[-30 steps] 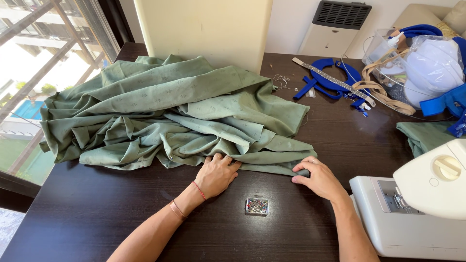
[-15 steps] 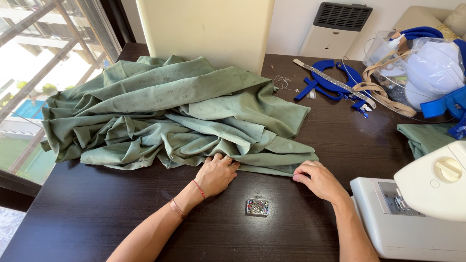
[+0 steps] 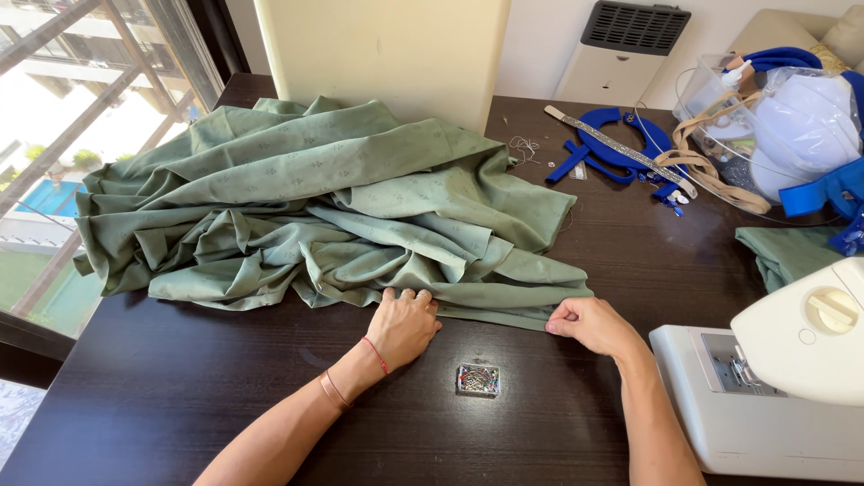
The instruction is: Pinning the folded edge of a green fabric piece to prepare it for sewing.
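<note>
The right hand (image 3: 594, 324) has slid left, pinching the green fabric (image 3: 342, 207) hem; left hand (image 3: 403, 326) presses flat.

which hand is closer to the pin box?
Left, narrowly. The left hand lies on the green fabric edge, up-left of the pin box; the right hand pinches the hem further off, up-right.
</note>
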